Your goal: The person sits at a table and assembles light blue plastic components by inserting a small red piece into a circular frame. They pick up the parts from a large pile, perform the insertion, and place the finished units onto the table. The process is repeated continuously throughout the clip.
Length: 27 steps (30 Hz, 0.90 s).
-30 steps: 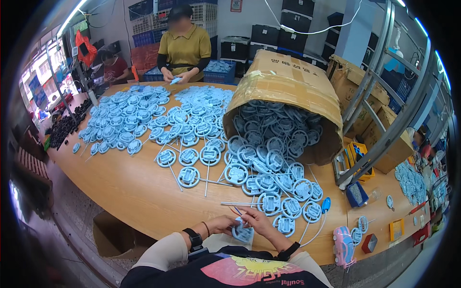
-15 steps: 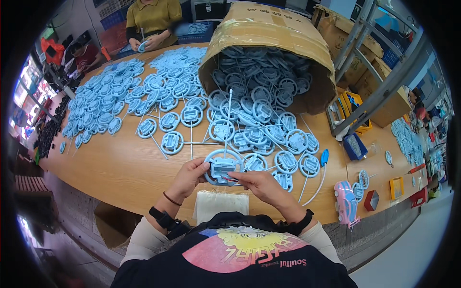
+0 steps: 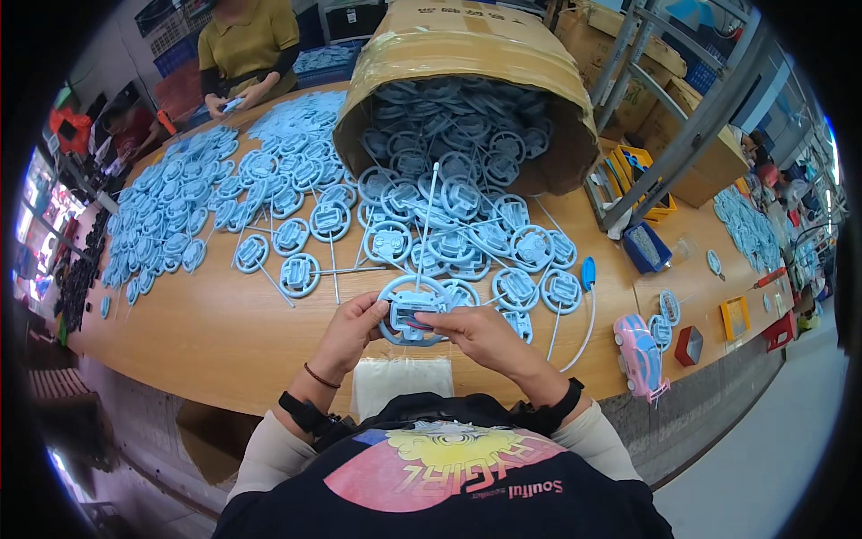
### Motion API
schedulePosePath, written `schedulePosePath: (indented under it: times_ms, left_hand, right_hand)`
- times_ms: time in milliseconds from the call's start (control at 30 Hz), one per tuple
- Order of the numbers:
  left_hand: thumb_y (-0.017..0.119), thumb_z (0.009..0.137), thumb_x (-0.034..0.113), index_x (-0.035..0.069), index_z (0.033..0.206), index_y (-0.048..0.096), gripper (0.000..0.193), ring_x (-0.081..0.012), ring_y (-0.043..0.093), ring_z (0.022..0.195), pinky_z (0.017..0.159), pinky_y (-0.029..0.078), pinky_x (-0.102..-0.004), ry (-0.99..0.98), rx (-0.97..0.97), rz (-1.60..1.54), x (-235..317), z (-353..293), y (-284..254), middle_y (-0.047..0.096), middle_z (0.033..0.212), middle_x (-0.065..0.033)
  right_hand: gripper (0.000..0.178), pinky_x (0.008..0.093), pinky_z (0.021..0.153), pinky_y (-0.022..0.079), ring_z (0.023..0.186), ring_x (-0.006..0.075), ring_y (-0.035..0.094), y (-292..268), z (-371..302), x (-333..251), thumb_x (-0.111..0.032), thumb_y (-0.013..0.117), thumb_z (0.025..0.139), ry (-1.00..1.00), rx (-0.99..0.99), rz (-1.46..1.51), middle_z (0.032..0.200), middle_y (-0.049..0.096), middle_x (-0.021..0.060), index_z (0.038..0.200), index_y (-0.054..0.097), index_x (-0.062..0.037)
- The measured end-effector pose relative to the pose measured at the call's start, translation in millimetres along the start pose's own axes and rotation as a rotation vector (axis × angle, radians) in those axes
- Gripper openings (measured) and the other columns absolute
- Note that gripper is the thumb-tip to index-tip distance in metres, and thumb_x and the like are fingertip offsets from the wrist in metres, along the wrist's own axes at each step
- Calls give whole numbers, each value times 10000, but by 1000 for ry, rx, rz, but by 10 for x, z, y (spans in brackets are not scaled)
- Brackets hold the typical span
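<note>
My left hand grips the left rim of a light blue wheel-shaped toy remote control, thumb on its face. The remote is held above the table's near edge, its open rectangular compartment facing me and its long pale antenna pointing away. At the compartment, the closed fingers of my right hand press a small dark piece with some red on it; its kind is too small to tell. Just beyond the held remote, similar blue remotes lie in a loose heap.
A large cardboard box lies tipped toward me, spilling remotes. More piles cover the left. On the right are a pink toy car, a blue bin, a yellow tray and a metal frame. Another person works across the table.
My right fingers have moved slightly left, further over the compartment, with the dark piece now at its middle. The view has shifted a little. The person opposite has lowered the remote they hold.
</note>
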State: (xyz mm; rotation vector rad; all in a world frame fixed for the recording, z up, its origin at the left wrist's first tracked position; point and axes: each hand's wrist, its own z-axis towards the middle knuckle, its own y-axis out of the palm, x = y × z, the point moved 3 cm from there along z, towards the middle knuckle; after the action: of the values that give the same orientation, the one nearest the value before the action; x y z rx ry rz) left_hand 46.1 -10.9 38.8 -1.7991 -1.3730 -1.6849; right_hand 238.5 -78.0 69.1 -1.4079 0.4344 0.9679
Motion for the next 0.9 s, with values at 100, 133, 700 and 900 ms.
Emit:
schedulePosePath:
  times_ms: [100, 133, 700, 900]
  left_hand:
    - [489, 922, 168, -12, 1149, 524, 291, -117, 593, 826, 748, 518, -286, -5, 16, -6, 2, 23, 17, 604, 958, -43]
    - [489, 922, 166, -13, 1146, 526, 290, -117, 593, 826, 747, 518, -285, -11, 20, -6, 5, 26, 22, 604, 954, -42]
    - [502, 918, 173, 5, 1100, 542, 251, -108, 584, 806, 737, 518, -280, 31, 46, -25, -103, 86, 47, 590, 920, -25]
    - [489, 925, 218, 19, 1127, 528, 286, -108, 590, 826, 740, 516, -281, -14, -35, -23, -54, 61, 30, 596, 950, -28]
  right_hand:
    - [345, 355, 631, 464, 730, 292, 609, 51, 2, 30, -86, 543, 823, -13, 18, 79, 806, 634, 123, 1138, 599, -215]
    - [338, 357, 634, 465, 736, 292, 610, 57, 1, 31, -94, 543, 826, -19, 25, 124, 812, 636, 120, 1135, 601, -219]
    - [292, 372, 621, 456, 725, 297, 600, -85, -47, -69, -158, 547, 843, 73, 2, -24, 791, 630, 124, 1117, 611, -237]
    - [301, 355, 653, 472, 785, 283, 621, -68, -32, -73, -136, 536, 840, 3, -2, 1, 863, 650, 107, 1115, 613, -233]
